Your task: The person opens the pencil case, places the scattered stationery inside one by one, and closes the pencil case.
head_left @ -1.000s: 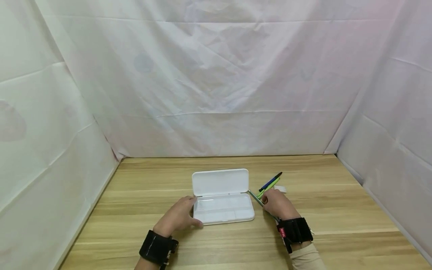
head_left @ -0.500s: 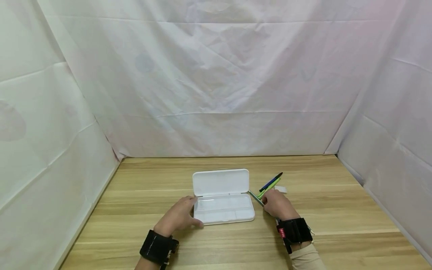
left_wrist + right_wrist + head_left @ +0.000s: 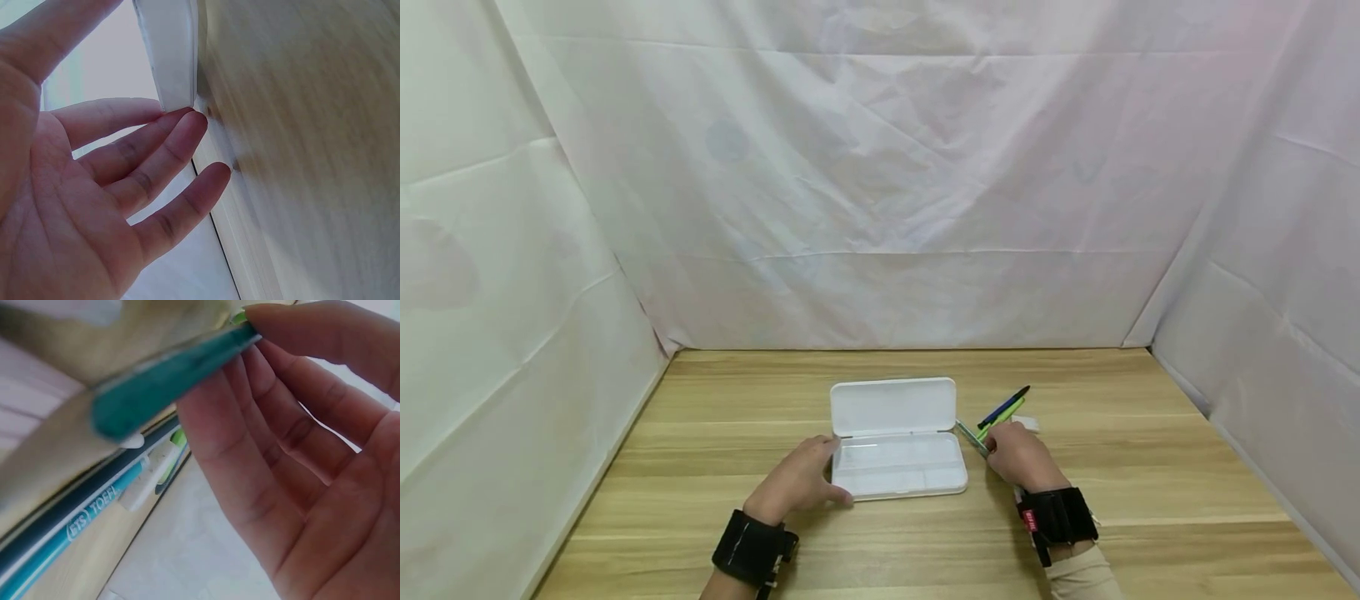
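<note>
Ease the teal pencil (image 3: 169, 378), clamped in the right-hand grip (image 3: 1019, 455) just right of the white pencil case (image 3: 893, 407), clear of the blue pen (image 3: 1002, 408), steadying the case with the left hand (image 3: 796, 477), fingers apart.

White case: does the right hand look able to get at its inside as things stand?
Probably yes: the right hand is close beside the white case, the lid is open, and the left hand is at the opposite end. The right hand does hold a teal pencil.
</note>
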`<action>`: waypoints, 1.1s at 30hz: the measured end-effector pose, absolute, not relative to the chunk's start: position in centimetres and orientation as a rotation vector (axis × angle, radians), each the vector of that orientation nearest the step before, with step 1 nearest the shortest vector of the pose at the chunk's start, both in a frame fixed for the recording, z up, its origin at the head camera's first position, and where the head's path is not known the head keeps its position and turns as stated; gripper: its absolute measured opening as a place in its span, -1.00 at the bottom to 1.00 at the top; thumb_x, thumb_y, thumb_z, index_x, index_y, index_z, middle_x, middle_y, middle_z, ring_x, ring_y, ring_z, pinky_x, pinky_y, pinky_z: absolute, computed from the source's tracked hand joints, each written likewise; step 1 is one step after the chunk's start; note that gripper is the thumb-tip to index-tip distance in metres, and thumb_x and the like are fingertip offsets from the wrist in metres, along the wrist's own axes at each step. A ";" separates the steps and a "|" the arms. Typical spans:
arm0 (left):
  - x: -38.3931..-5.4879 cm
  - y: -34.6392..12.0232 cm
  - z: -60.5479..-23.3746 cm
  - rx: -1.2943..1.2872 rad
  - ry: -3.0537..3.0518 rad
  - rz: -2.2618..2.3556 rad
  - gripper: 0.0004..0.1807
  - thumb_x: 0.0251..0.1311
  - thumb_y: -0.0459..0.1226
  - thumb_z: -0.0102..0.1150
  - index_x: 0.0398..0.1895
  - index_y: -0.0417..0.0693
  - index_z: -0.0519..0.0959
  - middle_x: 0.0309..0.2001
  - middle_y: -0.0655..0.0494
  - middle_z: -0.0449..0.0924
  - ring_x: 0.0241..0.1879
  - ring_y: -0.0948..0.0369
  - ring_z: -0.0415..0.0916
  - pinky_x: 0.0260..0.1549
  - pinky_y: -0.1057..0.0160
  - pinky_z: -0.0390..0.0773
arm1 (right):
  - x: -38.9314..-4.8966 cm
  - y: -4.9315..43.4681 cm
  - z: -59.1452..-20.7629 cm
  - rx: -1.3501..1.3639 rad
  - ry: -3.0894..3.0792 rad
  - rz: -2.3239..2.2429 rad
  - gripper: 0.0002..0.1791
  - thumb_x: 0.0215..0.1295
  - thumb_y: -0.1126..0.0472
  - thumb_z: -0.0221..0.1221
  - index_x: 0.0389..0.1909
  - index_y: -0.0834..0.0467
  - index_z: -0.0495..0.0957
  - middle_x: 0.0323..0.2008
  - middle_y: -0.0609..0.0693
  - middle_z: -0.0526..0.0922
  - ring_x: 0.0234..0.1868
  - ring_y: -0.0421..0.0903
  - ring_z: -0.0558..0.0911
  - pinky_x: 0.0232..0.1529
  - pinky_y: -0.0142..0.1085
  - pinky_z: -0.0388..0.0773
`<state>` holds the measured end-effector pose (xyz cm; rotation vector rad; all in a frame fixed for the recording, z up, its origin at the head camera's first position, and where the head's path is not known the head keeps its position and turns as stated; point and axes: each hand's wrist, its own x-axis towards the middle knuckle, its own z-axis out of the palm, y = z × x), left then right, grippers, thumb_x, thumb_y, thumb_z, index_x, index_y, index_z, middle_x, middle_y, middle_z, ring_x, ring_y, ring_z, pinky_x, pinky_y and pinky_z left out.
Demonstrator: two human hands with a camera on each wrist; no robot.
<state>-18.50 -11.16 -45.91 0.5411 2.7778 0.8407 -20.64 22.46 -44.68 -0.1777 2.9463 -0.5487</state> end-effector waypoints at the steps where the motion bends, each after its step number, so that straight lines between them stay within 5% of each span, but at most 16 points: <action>1: -18.5 -11.1 -45.9 0.539 2.776 0.843 -0.03 -0.17 -0.10 0.61 0.34 -0.33 0.39 0.31 -0.24 0.41 0.33 -0.16 0.31 0.33 -0.13 0.35 | -20.6 22.5 -44.6 -0.188 2.961 -0.552 -0.94 0.13 0.43 0.26 -0.45 0.24 0.68 -0.48 0.00 0.61 -0.50 -0.11 0.47 -0.57 -0.34 0.39; 8: -18.6 -11.0 -46.0 0.548 2.770 0.847 -0.04 -0.15 -0.11 0.60 0.34 -0.34 0.39 0.31 -0.23 0.41 0.33 -0.16 0.31 0.33 -0.13 0.36 | -20.6 23.5 -44.0 -0.130 2.994 -0.646 -0.94 0.19 0.30 0.33 -0.38 0.24 0.68 -0.45 0.02 0.64 -0.51 -0.11 0.49 -0.56 -0.32 0.44; 17: -18.9 -10.6 -46.1 0.531 2.770 0.835 -0.02 -0.17 -0.11 0.61 0.34 -0.33 0.38 0.30 -0.23 0.42 0.32 -0.15 0.32 0.33 -0.13 0.36 | -20.4 23.8 -42.3 -0.167 3.111 -0.685 -0.85 0.18 0.42 0.25 -0.22 0.32 0.67 -0.43 0.05 0.65 -0.52 -0.13 0.48 -0.55 -0.32 0.43; 33: -19.0 -10.0 -46.0 0.545 2.776 0.838 -0.03 -0.16 -0.11 0.61 0.34 -0.34 0.39 0.29 -0.24 0.42 0.32 -0.16 0.33 0.32 -0.13 0.37 | -19.8 22.0 -40.2 -0.338 3.216 -0.664 -0.87 0.19 0.43 0.25 -0.24 0.27 0.66 -0.42 0.01 0.64 -0.46 -0.16 0.53 -0.48 -0.29 0.53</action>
